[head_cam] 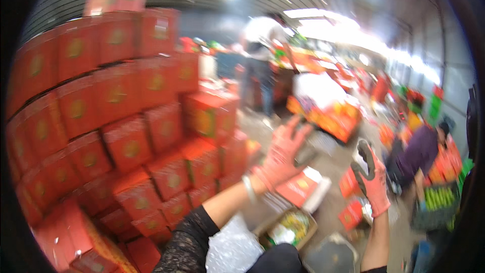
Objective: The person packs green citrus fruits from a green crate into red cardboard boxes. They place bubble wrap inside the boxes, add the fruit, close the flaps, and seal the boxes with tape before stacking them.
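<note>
My left hand (284, 153), in a pink glove with a dark palm, reaches forward at the centre with its fingers spread and nothing in it. Below and right of it, a red and white cardboard box (299, 188) lies low down. On the right, my right hand (372, 178), gloved the same way, is raised with thumb and fingers apart and appears empty. Near its wrist is a small red box (351, 215). An open carton (308, 231) with yellow and green contents stands in front of my knee, beside a clear plastic bag (233, 246).
Stacked red cartons (117, 91) form a high wall at left. A person (263, 57) stands beyond, near a crate of orange fruit (329, 115). Another person (413, 155) in purple bends at right, near a dark crate of green produce (435, 212). A grey stool-like object (331, 254) is below.
</note>
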Action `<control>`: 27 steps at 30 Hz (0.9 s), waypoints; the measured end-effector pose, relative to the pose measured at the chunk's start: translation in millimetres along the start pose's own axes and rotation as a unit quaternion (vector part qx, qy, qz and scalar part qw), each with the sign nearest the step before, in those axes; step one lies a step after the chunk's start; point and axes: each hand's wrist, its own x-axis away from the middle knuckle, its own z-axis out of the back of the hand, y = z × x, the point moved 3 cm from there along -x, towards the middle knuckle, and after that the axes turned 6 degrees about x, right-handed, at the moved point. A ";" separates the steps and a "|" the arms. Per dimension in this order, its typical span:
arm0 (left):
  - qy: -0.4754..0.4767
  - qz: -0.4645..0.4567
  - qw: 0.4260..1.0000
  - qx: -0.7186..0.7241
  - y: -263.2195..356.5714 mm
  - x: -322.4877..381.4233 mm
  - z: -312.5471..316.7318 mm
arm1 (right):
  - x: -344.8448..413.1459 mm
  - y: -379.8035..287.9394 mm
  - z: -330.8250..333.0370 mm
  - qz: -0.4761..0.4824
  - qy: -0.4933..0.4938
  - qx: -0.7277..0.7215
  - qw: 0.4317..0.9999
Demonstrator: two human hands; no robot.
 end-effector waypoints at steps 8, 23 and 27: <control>-0.339 0.208 0.904 -0.155 -187.1 130.0 -295.6 | 296.1 244.0 112.2 -0.393 0.012 0.296 0.870; -0.533 0.288 0.734 -0.306 -244.7 316.1 -412.4 | 422.4 299.2 -25.1 -0.476 -0.167 0.137 0.853; -0.470 0.188 0.835 -0.217 -190.6 258.1 -446.1 | 418.7 336.9 -2.9 -0.526 -0.205 0.140 0.814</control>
